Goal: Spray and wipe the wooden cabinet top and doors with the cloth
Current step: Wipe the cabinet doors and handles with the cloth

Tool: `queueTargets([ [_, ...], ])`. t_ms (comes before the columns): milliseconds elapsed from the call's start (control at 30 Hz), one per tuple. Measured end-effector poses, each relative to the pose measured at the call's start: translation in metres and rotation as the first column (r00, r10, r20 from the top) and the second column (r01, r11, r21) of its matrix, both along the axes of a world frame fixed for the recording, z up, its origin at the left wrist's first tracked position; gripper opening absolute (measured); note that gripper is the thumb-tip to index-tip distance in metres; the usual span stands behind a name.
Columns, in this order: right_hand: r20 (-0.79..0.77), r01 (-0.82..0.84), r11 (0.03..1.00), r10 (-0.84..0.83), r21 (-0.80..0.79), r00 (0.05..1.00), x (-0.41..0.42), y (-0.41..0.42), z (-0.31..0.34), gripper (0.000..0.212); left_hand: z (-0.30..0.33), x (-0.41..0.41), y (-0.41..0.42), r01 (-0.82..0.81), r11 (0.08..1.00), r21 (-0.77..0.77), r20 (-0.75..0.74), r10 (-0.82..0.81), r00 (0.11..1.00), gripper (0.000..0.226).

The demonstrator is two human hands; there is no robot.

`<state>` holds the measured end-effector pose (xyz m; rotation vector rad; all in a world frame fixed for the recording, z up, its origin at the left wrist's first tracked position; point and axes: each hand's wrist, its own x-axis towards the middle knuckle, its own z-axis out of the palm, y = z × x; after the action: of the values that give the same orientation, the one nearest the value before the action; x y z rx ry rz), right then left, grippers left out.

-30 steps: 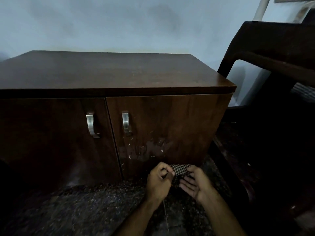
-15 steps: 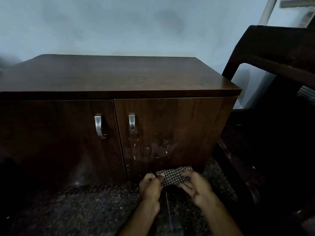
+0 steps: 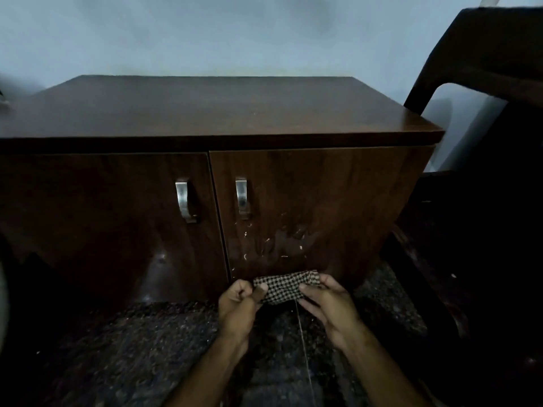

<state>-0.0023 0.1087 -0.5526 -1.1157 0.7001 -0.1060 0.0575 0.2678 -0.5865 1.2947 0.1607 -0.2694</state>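
Note:
A dark wooden cabinet point(image 3: 205, 113) stands against the wall, with a left door point(image 3: 102, 230) and a right door point(image 3: 323, 195), each bearing a metal handle. Wet droplets glisten on the lower part of the right door. Below that door, a black-and-white checked cloth point(image 3: 283, 286) is stretched between both hands. My left hand point(image 3: 239, 304) pinches its left end with curled fingers. My right hand point(image 3: 329, 304) grips the right end. A thin thread hangs down from the cloth. No spray bottle is in view.
A dark chair point(image 3: 484, 69) stands close to the cabinet's right side, its arm overhanging. The floor point(image 3: 132, 348) is dark speckled stone. A pale wall rises behind the cabinet.
Both hands have pulled the bunched cloth out into a wider strip between them. The view has shifted slightly, so the cabinet sits lower and further right.

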Motion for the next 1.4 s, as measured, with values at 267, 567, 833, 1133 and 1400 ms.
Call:
queueTargets([
  [267,-0.015,0.049,0.999,-0.049,-0.007,0.999,0.006,0.027,-0.013,0.016,-0.012,-0.006,0.018,-0.043,0.999,0.001,0.053,0.043,0.998,0.048],
  [567,-0.066,0.098,0.994,-0.095,0.038,0.993,0.007,0.058,-0.028,0.016,-0.023,0.0,0.036,-0.055,0.997,0.063,-0.021,0.056,0.998,0.05],
  [833,-0.06,0.106,0.994,-0.105,0.03,0.993,0.01,0.08,-0.035,0.02,-0.027,0.002,0.054,-0.106,0.99,0.091,0.025,0.105,0.994,0.043],
  [1133,-0.077,0.136,0.991,-0.136,-0.005,0.988,0.01,0.077,-0.041,0.02,-0.029,0.003,0.061,-0.023,0.984,0.174,0.157,-0.004,0.988,0.044],
  [1400,0.192,0.176,0.983,-0.162,-0.058,0.968,0.017,0.077,0.035,0.012,0.037,0.011,0.058,-0.074,0.99,0.123,0.314,0.032,0.949,0.044],
])
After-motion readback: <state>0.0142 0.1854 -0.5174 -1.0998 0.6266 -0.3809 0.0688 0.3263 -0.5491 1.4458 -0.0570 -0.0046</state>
